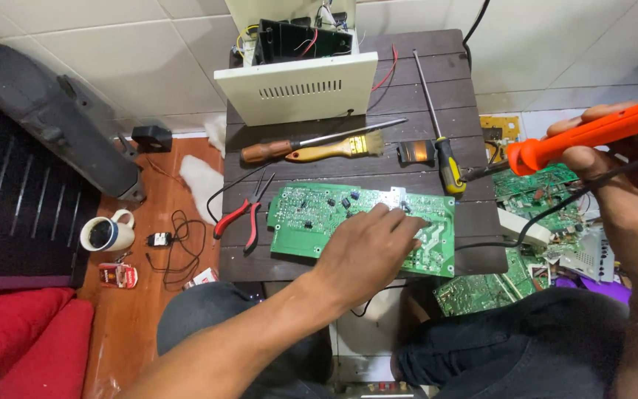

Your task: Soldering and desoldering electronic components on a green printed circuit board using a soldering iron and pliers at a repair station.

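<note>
Head view: a green circuit board point(319, 214) is laid flat on the dark wooden table point(422, 96) and pressed down by the left hand point(367, 251), fingers spread and grasping nothing, apparently to steady it. An orange soldering iron point(592, 133) is gripped by the right hand point(622, 170), its tip held off the board's right end. Red-handled pliers point(241, 218), a screwdriver point(289, 146) and a brush point(337, 146) are kept close by.

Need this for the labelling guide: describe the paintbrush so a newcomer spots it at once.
Start at the dark wooden table and find the cream metal case at its far end. Just in front of the case lies the paintbrush, flat, bristles pointing right. Unlike the brown-handled screwdriver beside it, it has a yellow-orange handle and pale bristles.
</note>
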